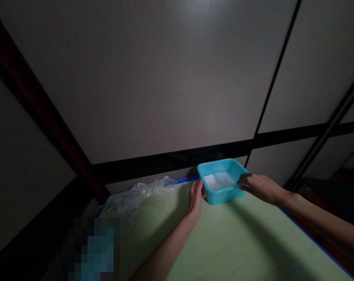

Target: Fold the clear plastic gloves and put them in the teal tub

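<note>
A turquoise plastic basin [223,196] with rounded corners stands at the far edge of a pale green tabletop [218,238]. Something white and flat [219,180], like folded paper or cloth, lies on its bottom; I cannot make out its kind. My left hand [197,197] grips the basin's left side near the front corner, its fingers curled against the wall. From the right, my right hand [257,186] closes over the right rim, with the thumb outside and some fingertips hidden.
Crumpled clear plastic [136,199] lies at the table's far left. Blue edging [187,179] runs along the tabletop. Large grey panels [171,86] with dark strips rise right behind the table. A pixelated blue-green patch [98,253] covers the lower left.
</note>
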Demonstrator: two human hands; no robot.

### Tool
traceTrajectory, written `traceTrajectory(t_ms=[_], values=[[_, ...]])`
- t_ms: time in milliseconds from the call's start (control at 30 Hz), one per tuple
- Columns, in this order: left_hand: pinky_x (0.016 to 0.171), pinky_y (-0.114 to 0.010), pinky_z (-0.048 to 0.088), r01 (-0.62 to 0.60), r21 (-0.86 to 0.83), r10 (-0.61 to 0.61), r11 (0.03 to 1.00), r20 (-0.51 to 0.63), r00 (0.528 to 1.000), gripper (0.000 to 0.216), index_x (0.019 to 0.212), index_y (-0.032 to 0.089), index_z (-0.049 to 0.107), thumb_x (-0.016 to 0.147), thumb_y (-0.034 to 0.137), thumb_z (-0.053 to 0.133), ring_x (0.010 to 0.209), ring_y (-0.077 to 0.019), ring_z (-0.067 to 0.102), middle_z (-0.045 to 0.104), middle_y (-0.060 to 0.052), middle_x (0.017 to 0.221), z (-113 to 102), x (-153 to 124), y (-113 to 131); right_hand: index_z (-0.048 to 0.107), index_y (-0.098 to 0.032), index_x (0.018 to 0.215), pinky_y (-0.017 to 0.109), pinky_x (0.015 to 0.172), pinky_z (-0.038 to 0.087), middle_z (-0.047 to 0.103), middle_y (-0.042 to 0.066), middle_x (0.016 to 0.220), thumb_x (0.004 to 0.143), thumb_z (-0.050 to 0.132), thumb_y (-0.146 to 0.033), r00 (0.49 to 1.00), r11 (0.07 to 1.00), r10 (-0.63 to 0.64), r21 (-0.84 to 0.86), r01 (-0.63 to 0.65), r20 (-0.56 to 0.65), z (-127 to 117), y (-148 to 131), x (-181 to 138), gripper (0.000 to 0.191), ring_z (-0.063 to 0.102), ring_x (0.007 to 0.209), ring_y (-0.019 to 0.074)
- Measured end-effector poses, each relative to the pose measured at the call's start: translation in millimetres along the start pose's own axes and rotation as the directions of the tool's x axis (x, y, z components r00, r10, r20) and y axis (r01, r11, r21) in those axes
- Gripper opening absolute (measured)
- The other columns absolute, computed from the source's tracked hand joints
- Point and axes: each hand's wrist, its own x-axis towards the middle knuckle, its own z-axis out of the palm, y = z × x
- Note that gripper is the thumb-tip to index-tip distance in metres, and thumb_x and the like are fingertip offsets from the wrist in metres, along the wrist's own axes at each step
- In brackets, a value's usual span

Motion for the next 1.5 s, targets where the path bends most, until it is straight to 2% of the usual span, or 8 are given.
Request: traceTrajectory(t_ms=[300, 433, 633, 933, 1167, 1300, 1400, 1500], values=[[0.049, -0.020, 0.031, -0.043, 0.127, 0.043, 0.991, 0.006, 0.999, 0.007, 0.058, 0.017, 0.047, 0.056, 0.021, 0.052, 0.050, -0.0091, 0.042, 0.045, 0.005, 0.052, -65.3, -61.4, 8.9, 0.062, -0.014, 0.085, 0.030, 0.065, 0.043, 0.061, 0.012, 0.088, 0.084, 0.038, -0.021, 0.972, 0.977, -0.210, -0.046, 0.206, -0.104, -17.3, -87.2, 33.2, 0.026, 0.059, 0.080, 0.0235], [0.047, -0.020, 0.029, -0.093, 0.183, 0.098, 0.979, -0.024, 0.995, 0.003, 0.056, 0.018, 0.046, 0.055, 0.019, 0.048, 0.048, -0.0091, 0.040, 0.042, 0.005, 0.050, -96.4, -91.0, 9.4, 0.063, -0.013, 0.078, 0.030, 0.071, 0.042, 0.062, 0.013, 0.087, 0.083, 0.038, -0.020, 0.940, 0.943, -0.331, 0.006, 0.333, -0.087, 10.9, -148.3, 61.3, 0.026, 0.058, 0.083, 0.0237], [0.049, -0.021, 0.030, -0.217, 0.241, 0.242, 0.946, -0.078, 0.967, 0.003, 0.059, 0.018, 0.044, 0.056, 0.019, 0.046, 0.050, -0.0103, 0.037, 0.041, 0.004, 0.053, -121.3, -108.7, 7.8, 0.044, -0.012, 0.119, 0.032, 0.090, 0.034, 0.043, 0.013, 0.126, 0.084, 0.041, -0.036, 0.907, 0.907, -0.403, 0.083, 0.414, -0.123, 69.8, -205.5, 95.4, 0.043, 0.038, 0.115, 0.0232], [0.059, -0.023, 0.034, -0.304, 0.324, 0.368, 0.896, -0.157, 0.916, 0.008, 0.063, 0.018, 0.042, 0.056, 0.014, 0.043, 0.064, -0.0140, 0.043, 0.043, 0.002, 0.062, -133.4, -82.8, 7.2, 0.056, -0.017, 0.098, 0.035, 0.081, 0.038, 0.061, 0.008, 0.091, 0.085, 0.042, -0.021, 0.922, 0.957, -0.252, 0.070, 0.283, -0.293, 97.1, -205.2, 39.6, 0.020, 0.053, 0.088, 0.0216], [0.057, -0.022, 0.035, -0.371, 0.418, 0.395, 0.829, 0.032, 0.918, 0.006, 0.062, 0.018, 0.044, 0.064, 0.012, 0.044, 0.062, -0.0131, 0.045, 0.045, 0.002, 0.061, -125.4, -96.6, 6.8, 0.052, -0.017, 0.074, 0.032, 0.070, 0.039, 0.058, 0.006, 0.083, 0.082, 0.042, -0.011, 0.915, 0.937, -0.200, 0.204, 0.283, -0.350, 101.9, -184.3, 8.2, 0.014, 0.052, 0.079, 0.0199], [0.060, -0.024, 0.039, -0.684, 0.550, 0.522, 0.480, 0.448, 0.726, 0.010, 0.068, 0.018, 0.044, 0.072, 0.009, 0.040, 0.066, -0.0138, 0.047, 0.047, -0.001, 0.068, -119.6, -122.7, 13.0, 0.044, -0.018, 0.078, 0.029, 0.063, 0.041, 0.055, 0.003, 0.072, 0.085, 0.036, -0.020, 0.948, 0.659, -0.071, 0.699, 0.278, -0.310, 94.7, -183.1, 1.9, 0.010, 0.053, 0.067, 0.0163], [0.067, -0.029, 0.042, -0.873, 0.455, 0.560, 0.178, 0.682, 0.470, 0.015, 0.080, 0.017, 0.048, 0.070, 0.007, 0.042, 0.075, -0.0171, 0.049, 0.050, -0.006, 0.077, -120.5, -139.1, 17.9, 0.040, -0.020, 0.075, 0.028, 0.062, 0.044, 0.056, 0.001, 0.072, 0.085, 0.038, -0.030, 0.985, 0.078, -0.003, 0.982, 0.174, -0.174, 84.1, -181.2, -2.7, 0.015, 0.056, 0.069, 0.0158], [0.075, -0.034, 0.042, -0.929, 0.369, 0.548, 0.005, 0.776, 0.311, 0.032, 0.100, 0.014, 0.046, 0.069, 0.007, 0.044, 0.087, -0.0203, 0.049, 0.051, -0.011, 0.093, -123.3, -145.3, 19.9, 0.041, -0.021, 0.080, 0.028, 0.065, 0.047, 0.061, 0.003, 0.088, 0.079, 0.048, -0.030, 0.998, -0.495, 0.039, 0.867, 0.056, -0.042, 73.9, -174.8, -3.0, 0.011, 0.060, 0.082, 0.0167]])
